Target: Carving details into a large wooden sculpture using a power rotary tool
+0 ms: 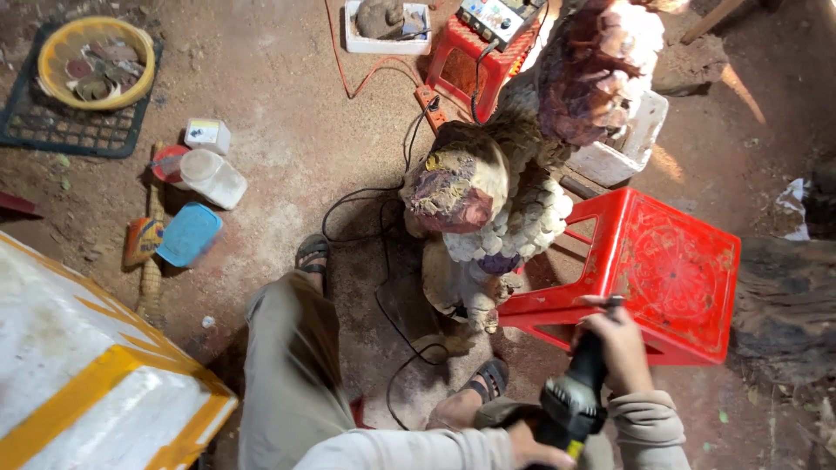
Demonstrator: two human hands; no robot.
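Before us on the dirt floor we see a yellow basket resting on a dark crate. Near it lie a white jar, a small white box and a blue lid. A red stool lies tipped beside the carved wooden figure. Black cables trail across the ground, and a white and yellow box sits at lower left.

Black handheld power grinder, upright, near red stool
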